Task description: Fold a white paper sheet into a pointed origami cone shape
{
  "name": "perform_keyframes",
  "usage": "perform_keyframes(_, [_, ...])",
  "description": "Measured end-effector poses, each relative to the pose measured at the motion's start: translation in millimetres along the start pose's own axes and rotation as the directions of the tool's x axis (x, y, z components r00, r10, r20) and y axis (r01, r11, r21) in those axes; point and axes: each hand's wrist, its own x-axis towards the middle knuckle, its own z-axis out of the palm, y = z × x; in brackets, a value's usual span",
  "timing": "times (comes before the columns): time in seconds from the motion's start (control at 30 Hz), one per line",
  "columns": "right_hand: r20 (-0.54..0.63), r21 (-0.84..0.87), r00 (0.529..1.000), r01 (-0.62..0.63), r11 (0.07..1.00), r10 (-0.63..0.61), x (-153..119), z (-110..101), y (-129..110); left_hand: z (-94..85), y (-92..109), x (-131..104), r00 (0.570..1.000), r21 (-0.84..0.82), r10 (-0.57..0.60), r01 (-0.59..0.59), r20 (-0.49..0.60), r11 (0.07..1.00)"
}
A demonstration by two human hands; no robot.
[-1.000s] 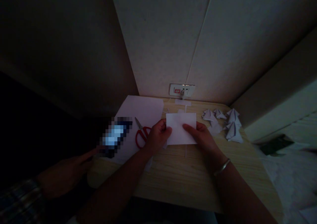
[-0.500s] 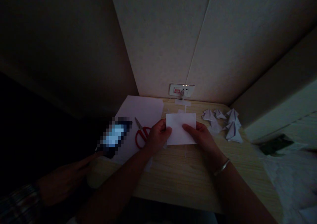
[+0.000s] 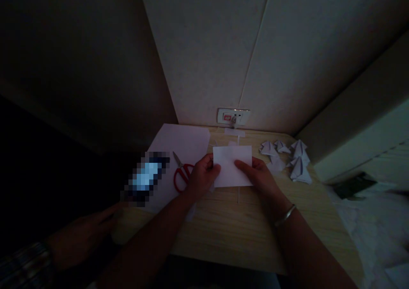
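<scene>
A small white rectangular sheet of paper (image 3: 227,169) is held up over the table between my two hands. My left hand (image 3: 203,174) pinches its left edge, thumb on the front face. At the right edge my right hand (image 3: 257,171) grips it, thumb lying across the front and fingers behind. Scissors with red handles (image 3: 182,178) lie just left of my left hand, on a larger white sheet (image 3: 185,137). Several folded white paper shapes (image 3: 300,167) stand on the table to the right of my right hand.
The light wooden table (image 3: 230,233) meets a wall with a socket (image 3: 233,117). At the left, another person's hand (image 3: 83,233) in a checked sleeve is by a blurred, lit phone (image 3: 147,178). A dark green object (image 3: 356,186) lies beyond the table's right side.
Both hands keep the same hold on the paper. The whole view has shifted very slightly; nothing else has visibly moved.
</scene>
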Motion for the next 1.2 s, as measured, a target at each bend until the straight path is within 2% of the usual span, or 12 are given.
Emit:
perform_keyframes(0.33, [0.017,0.018,1.000,0.012,1.000,-0.012,-2.1,1.3,-0.8,-0.8,-1.9,-0.3,1.000,-0.030,0.001,-0.001,0.014,1.000])
perform_keyframes(1.2, [0.022,0.022,1.000,0.008,1.000,-0.009,0.3,-0.3,1.7,-1.3,-3.1,0.6,1.000,0.013,0.003,-0.003,0.000,1.000])
